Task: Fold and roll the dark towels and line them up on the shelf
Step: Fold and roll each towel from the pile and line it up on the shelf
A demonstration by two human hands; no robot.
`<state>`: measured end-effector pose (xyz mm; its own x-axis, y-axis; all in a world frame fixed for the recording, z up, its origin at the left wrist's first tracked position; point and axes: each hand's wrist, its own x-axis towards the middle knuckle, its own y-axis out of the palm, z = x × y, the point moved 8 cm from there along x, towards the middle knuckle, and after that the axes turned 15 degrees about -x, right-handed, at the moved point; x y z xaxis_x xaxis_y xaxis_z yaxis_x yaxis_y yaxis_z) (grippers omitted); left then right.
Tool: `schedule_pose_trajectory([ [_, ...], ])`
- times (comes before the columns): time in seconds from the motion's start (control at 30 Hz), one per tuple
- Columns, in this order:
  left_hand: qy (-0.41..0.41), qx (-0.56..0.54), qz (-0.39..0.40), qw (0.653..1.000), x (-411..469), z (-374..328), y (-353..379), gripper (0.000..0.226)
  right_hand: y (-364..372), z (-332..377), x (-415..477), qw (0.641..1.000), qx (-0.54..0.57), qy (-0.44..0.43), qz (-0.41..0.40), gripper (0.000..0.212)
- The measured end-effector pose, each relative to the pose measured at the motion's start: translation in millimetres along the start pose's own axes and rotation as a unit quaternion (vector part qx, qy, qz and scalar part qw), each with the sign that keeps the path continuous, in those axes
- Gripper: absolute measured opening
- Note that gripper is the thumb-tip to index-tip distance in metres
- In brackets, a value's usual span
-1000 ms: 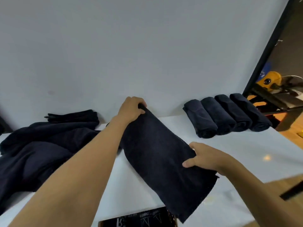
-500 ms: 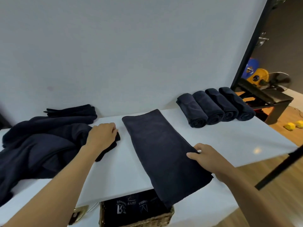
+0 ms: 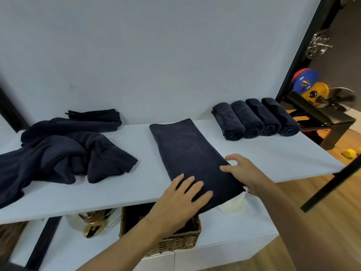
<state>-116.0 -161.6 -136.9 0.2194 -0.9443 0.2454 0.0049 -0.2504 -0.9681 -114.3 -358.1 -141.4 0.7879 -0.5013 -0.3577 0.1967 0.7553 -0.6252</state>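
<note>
Shelf (image 3: 136, 184), white, long: its top board carries every towel.

Loose towels (image 3: 64, 153), dark, are heaped at the left end and not yet folded. A flat folded stack (image 3: 93, 116) lies behind them against the wall.

Folded towel (image 3: 187, 151), one long narrow strip at mid-shelf, runs from near the wall to the front edge, which its near end overhangs.

Rolled towels (image 3: 254, 118), four, lie side by side and touching at the right end by the wall.

Left hand (image 3: 183, 200): fingers straight and spread, pressed flat on the strip's near end, gripping nothing.

Right hand (image 3: 246, 173): at the strip's right edge, thumb lying on the cloth, fingers arched beside it. Whether they tuck under the edge cannot be told.

Handling note: the step appears to be the start of the roll.
- Lift the overhanging end onto the board.
- Make the first turn small and tight, both hands level.
- Keep the long edges flush while rolling towards the wall.
- Finish with the loose end underneath.
- Set the roll against the leftmost of the four.

Markings: none legible.
- Wicker basket (image 3: 175, 241), on the lower shelf, holds something dark; any print is too dim to read.
- Blue weight plate (image 3: 304, 83), far right, shows pale marks too small to read.
</note>
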Motion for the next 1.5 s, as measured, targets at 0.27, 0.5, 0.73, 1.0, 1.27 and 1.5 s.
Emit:
schedule_pose_trajectory([
  [0.27,-0.149,-0.149,-0.157,0.965,-37.2,27.8,-44.3,0.048,15.6,1.9,-17.9,0.986,-0.118,-0.106,0.043,0.046],
  [0.5,-0.275,-0.212,-0.176,0.921,-49.9,26.6,-53.3,0.027,28.8,34.5,-88.6,0.844,-0.282,-0.433,-0.145,0.068],
  [0.73,-0.307,-0.207,-0.14,0.918,-33.9,28.9,-67.9,0.012,61.5,40.8,-87.0,0.778,-0.419,-0.411,-0.225,0.049],
  [1.0,-0.385,-0.383,-0.117,0.831,-49.3,65.9,-59.4,0.017,6.1,30.1,-47.1,0.92,-0.152,-0.36,0.006,0.009],
  [1.27,-0.498,-0.44,-0.169,0.728,-54.9,88.4,-27.8,0.008,11.2,37.5,-33.1,0.896,-0.248,-0.356,-0.099,0.033],
  [1.5,-0.541,-0.39,-0.191,0.721,-56.7,96.0,-27.1,0.026,34.6,43.3,-78.8,0.646,-0.425,-0.583,-0.25,0.033],
])
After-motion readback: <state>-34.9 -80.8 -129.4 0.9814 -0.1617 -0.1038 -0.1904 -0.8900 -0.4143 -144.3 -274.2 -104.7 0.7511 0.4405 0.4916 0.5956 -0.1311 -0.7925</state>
